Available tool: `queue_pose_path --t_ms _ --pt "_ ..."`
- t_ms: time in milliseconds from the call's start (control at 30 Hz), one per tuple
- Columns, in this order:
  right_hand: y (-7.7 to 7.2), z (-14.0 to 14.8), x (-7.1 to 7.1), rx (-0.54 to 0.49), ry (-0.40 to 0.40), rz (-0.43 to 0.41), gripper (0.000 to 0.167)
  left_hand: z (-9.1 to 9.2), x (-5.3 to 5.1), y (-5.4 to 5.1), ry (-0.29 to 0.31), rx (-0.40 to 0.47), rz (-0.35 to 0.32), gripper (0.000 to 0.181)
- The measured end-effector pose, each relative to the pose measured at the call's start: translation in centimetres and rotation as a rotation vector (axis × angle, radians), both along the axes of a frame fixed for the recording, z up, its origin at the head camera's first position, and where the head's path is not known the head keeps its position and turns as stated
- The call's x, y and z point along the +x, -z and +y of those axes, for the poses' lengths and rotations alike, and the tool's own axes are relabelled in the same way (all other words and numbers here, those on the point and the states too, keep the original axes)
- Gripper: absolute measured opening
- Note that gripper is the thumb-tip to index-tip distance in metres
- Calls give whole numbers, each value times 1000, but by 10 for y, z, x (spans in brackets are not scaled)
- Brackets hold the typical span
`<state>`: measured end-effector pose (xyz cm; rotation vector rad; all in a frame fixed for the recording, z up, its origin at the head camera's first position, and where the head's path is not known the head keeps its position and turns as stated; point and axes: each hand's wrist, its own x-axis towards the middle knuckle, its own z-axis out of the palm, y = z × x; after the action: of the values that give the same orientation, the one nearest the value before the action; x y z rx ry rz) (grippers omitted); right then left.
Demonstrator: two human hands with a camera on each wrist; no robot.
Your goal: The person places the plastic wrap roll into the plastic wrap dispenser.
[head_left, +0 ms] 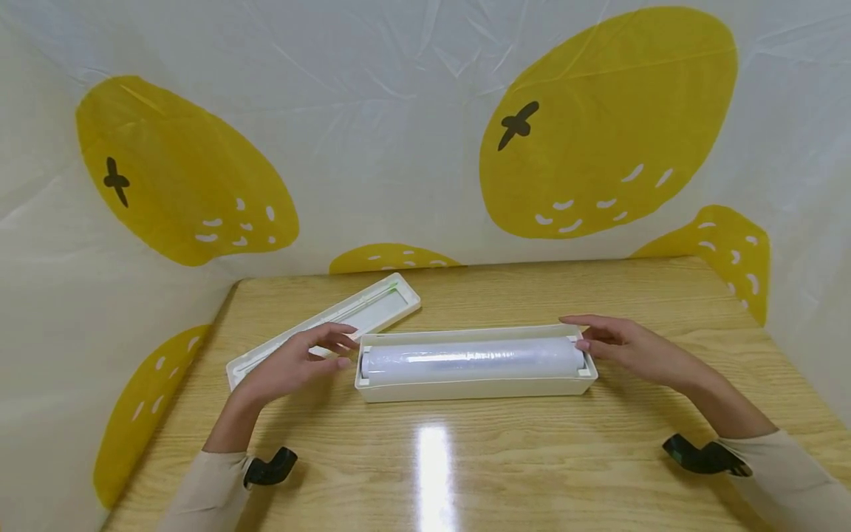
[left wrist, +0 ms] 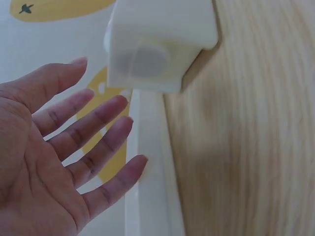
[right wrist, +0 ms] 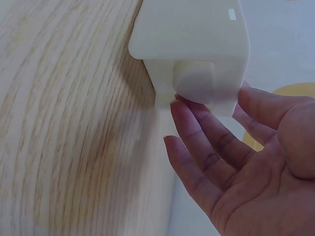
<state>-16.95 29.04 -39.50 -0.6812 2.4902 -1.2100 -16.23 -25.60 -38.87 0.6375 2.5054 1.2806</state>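
A long white box (head_left: 475,391) without its lid stands on the table, holding a roll of clear plastic wrap (head_left: 472,360) lengthwise. At its left end my left hand (head_left: 295,362) hovers with spread, relaxed fingers, a small gap away and holding nothing. In the left wrist view the box's end (left wrist: 147,59) sits just beyond the fingertips. My right hand (head_left: 638,351) is at the right end, its thumb and fingertips touching or very near the end wall (right wrist: 167,76), fingers loosely extended. Behind the left hand lies the white lid (head_left: 392,314), inner side up, with a thin green strip along it.
The wood-grain table (head_left: 532,451) runs up to a pale curtain (head_left: 385,148) printed with large yellow fruit shapes, at the back and left. Black wrist mounts (head_left: 269,467) stick out from both sleeves. A light glare falls on the table in front of the box.
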Motion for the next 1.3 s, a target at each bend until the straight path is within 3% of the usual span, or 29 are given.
queue_pose_path --t_ms 333,733,900,1300 --pt "-2 0 -1 1 -7 -10 47 -29 -17 -8 -70 -26 30 50" --pt "-7 -1 1 31 4 -17 47 -60 -33 -1 -161 -56 87 55" --pt "-6 1 -2 35 8 -36 48 -72 -34 0 -156 -75 87 56" --pt "-5 1 -2 46 5 -26 49 -97 -35 13 -110 -163 64 56"
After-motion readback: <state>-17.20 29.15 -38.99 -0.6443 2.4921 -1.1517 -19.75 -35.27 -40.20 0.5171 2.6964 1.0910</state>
